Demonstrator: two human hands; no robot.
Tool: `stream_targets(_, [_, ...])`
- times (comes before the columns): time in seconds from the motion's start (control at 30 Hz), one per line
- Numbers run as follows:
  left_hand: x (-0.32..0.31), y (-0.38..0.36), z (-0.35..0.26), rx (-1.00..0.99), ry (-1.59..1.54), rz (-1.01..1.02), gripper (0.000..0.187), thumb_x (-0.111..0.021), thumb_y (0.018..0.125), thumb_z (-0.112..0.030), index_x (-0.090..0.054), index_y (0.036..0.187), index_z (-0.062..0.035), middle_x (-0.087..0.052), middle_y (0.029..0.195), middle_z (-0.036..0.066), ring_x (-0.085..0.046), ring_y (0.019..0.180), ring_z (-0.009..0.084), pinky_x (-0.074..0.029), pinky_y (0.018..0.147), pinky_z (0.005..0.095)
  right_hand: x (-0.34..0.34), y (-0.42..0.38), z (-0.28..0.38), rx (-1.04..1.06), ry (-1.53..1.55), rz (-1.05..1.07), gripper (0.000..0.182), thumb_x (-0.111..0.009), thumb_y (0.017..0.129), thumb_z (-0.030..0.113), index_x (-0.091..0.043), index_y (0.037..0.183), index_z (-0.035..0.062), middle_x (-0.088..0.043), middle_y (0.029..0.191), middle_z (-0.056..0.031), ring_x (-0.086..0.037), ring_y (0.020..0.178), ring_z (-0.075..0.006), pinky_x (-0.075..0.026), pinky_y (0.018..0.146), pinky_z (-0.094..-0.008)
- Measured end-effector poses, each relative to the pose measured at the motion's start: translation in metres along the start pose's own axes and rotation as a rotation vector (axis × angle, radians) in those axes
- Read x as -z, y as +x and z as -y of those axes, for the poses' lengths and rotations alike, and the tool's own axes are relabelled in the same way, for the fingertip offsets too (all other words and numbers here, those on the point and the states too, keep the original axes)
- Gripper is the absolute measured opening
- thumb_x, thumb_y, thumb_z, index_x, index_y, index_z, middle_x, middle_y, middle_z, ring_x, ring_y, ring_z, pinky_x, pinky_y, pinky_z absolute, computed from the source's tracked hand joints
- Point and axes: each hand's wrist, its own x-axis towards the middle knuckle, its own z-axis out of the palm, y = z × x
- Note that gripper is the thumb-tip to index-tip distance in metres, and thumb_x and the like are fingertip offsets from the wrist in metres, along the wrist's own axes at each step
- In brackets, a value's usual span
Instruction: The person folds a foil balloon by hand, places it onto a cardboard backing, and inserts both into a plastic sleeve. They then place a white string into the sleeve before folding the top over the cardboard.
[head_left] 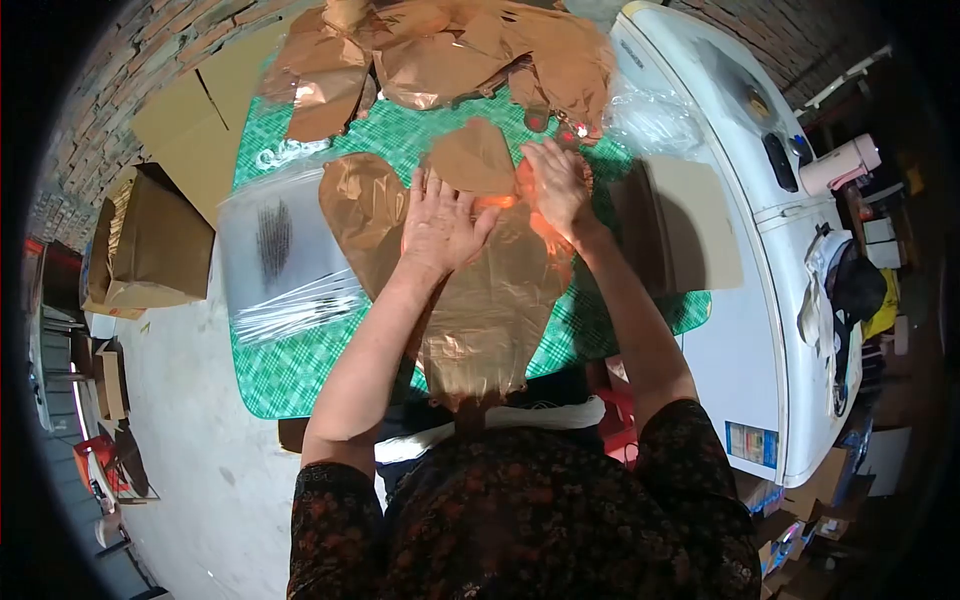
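A flat copper-coloured foil balloon (495,290), deflated and with rounded lobes, lies on the table in front of me. My left hand (440,225) rests palm down on its upper middle, fingers spread. Further right, my right hand (557,190) lies on the upper right part of the foil with its fingers stretched out. Bright orange-red light shows on the foil around the right hand and between both hands. A folded flap of foil (470,155) sits just beyond the fingertips. Whether anything is under the right palm is hidden.
More crumpled copper foil balloons (440,60) cover the far end of the green checked table (275,385). Clear plastic bags (285,250) lie at left. Cardboard (700,215) and clear plastic wrap (650,120) are at right, beside a white fridge lying down (740,130). A cardboard box (160,240) stands at left.
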Motion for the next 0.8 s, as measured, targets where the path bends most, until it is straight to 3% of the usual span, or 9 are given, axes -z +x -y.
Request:
stream_targets(0.13, [-0.001, 0.0, 0.0, 0.0, -0.012, -0.006, 0.074, -0.04, 0.104, -0.061, -0.048, 0.156, -0.0091, -0.038, 0.165, 0.017, -0.024, 0.158, 0.0342, -0.006, 0.13, 0.0554, -0.004, 0.008, 0.008, 0.034, -0.156, 0.051, 0.051, -0.059, 0.095, 0.007, -0.054, 0.146, 0.0075, -0.054, 0.152, -0.008, -0.043, 0.146, -0.032, -0.03, 0.121, -0.0479])
stream_targets(0.3, [-0.002, -0.001, -0.001, -0.003, -0.003, -0.038, 0.076, -0.036, 0.105, -0.061, -0.043, 0.159, -0.0089, -0.034, 0.168, 0.017, -0.019, 0.16, 0.0331, -0.002, 0.131, 0.0543, 0.002, 0.018, 0.021, 0.015, -0.057, 0.113, 0.053, -0.059, 0.096, 0.009, -0.052, 0.148, 0.0072, -0.053, 0.154, -0.007, -0.039, 0.149, -0.03, -0.026, 0.123, -0.0502])
stream_targets(0.5, [0.014, -0.001, -0.005, 0.005, 0.032, 0.084, 0.078, -0.03, 0.107, -0.062, -0.038, 0.162, -0.0071, -0.032, 0.17, 0.016, -0.016, 0.161, 0.0326, 0.001, 0.131, 0.0534, 0.0, 0.017, 0.029, -0.018, 0.031, 0.21, 0.054, -0.054, 0.101, 0.011, -0.045, 0.154, 0.0072, -0.045, 0.161, -0.0076, -0.032, 0.154, -0.0296, -0.023, 0.126, -0.052])
stream_targets(0.7, [0.046, 0.007, -0.015, 0.082, 0.105, 0.438, 0.083, -0.026, 0.107, -0.062, -0.034, 0.162, -0.0019, -0.032, 0.169, 0.018, -0.016, 0.161, 0.0323, 0.002, 0.131, 0.0534, -0.003, 0.017, 0.032, -0.017, 0.043, 0.253, 0.056, -0.05, 0.103, 0.012, -0.04, 0.158, 0.0068, -0.04, 0.164, -0.0082, -0.03, 0.155, -0.0305, -0.019, 0.127, -0.0542])
stream_targets(0.8, [0.036, 0.005, -0.012, 0.066, 0.085, 0.355, 0.083, -0.026, 0.107, -0.063, -0.034, 0.162, -0.0011, -0.033, 0.169, 0.019, -0.017, 0.161, 0.0326, 0.002, 0.131, 0.0534, -0.002, 0.017, 0.037, -0.025, 0.0, 0.281, 0.056, -0.05, 0.103, 0.013, -0.039, 0.159, 0.0065, -0.04, 0.165, -0.0089, -0.03, 0.155, -0.0306, -0.018, 0.127, -0.0551])
